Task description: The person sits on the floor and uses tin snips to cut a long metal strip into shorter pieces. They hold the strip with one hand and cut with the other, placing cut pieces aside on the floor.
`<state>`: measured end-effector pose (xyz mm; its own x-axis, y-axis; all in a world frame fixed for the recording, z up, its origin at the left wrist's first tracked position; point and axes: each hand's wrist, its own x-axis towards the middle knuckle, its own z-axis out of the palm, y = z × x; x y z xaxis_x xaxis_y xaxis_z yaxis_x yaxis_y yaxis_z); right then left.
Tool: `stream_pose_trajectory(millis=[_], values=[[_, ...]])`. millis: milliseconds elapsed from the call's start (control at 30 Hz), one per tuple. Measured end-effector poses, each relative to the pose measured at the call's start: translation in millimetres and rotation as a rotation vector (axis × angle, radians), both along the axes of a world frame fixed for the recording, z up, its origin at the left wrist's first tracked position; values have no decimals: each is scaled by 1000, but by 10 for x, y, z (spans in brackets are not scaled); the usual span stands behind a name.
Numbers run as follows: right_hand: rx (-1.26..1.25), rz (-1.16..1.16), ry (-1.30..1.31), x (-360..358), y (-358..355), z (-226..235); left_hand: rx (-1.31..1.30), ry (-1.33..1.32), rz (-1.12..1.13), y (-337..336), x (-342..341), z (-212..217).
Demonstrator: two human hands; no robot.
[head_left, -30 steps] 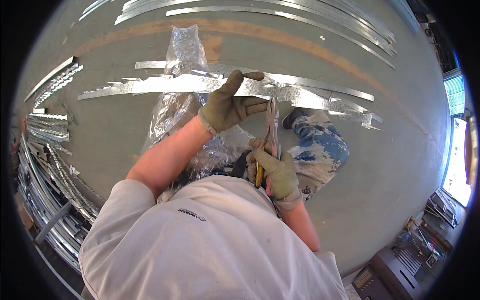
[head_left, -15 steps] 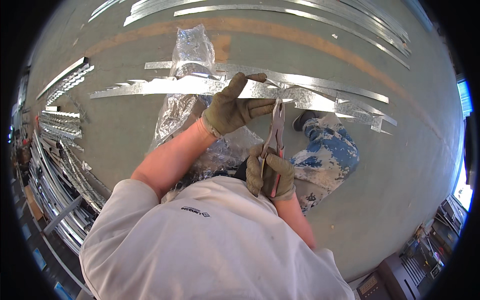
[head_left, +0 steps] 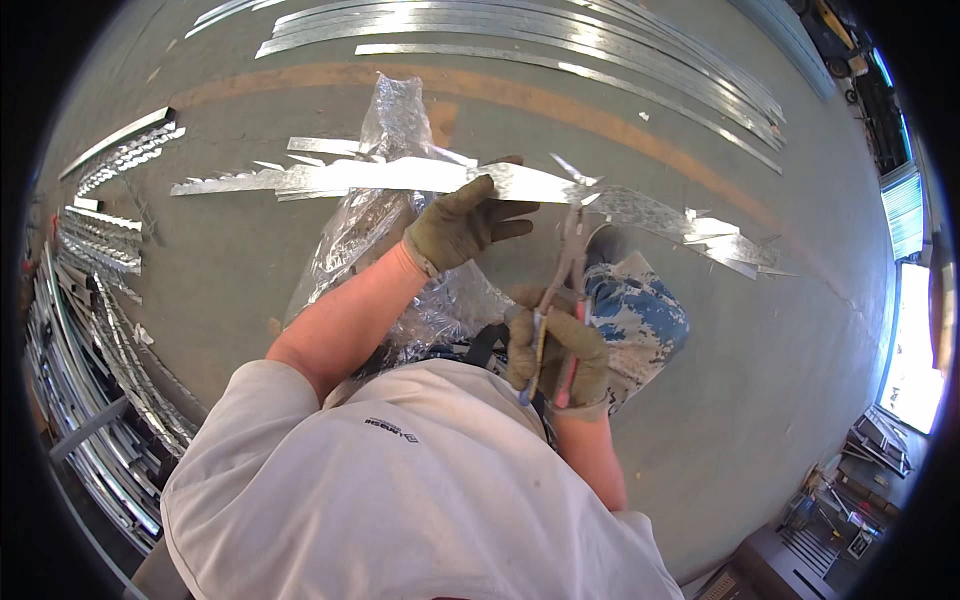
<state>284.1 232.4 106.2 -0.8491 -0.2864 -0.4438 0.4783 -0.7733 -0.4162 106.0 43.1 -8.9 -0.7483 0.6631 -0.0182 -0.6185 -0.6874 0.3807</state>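
A long, shiny sheet-metal strip [head_left: 395, 174] with jagged slivers along it stretches across in front of me. My left hand [head_left: 450, 228], in an olive work glove, pinches the strip near its middle, thumb in front and some fingers behind it. My gloved right hand [head_left: 562, 352] is wrapped around the spread handles of tin snips [head_left: 566, 262], one handle red. Their jaws reach the strip right of my left hand, where a narrow sliver [head_left: 567, 166] sticks up. Whether the blades meet the metal is blurred. Another strip [head_left: 322, 146] shows partly behind.
Crumpled clear plastic wrap [head_left: 395, 115] lies beneath the strip and in front of me. Long metal strips [head_left: 420, 32] lie on the floor at the far side. Bundled metal profiles [head_left: 95, 370] and toothed strips [head_left: 105, 240] are on the left. My camouflage-trousered leg [head_left: 640, 315] is beside the snips.
The handles of the snips have spread apart, and my right hand has shifted slightly right and down. The strip's right part has swung lower, and a sliver now stands up beside the jaws.
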Motion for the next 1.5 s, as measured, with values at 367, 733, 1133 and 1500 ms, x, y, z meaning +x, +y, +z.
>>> stream_pose_trajectory(millis=[367,733,1133,1500], values=[[272,-65,1,127,621,383,166,-46,36,21,-128,86],[922,216,-227,84,62,69,91,-77,21,32,-135,-109],[1336,198,-162,-89,-84,-140,92,-81,2,32,-146,-105],[1495,219,-152,-67,-84,-347,120,-90,-7,32,-157,-137]])
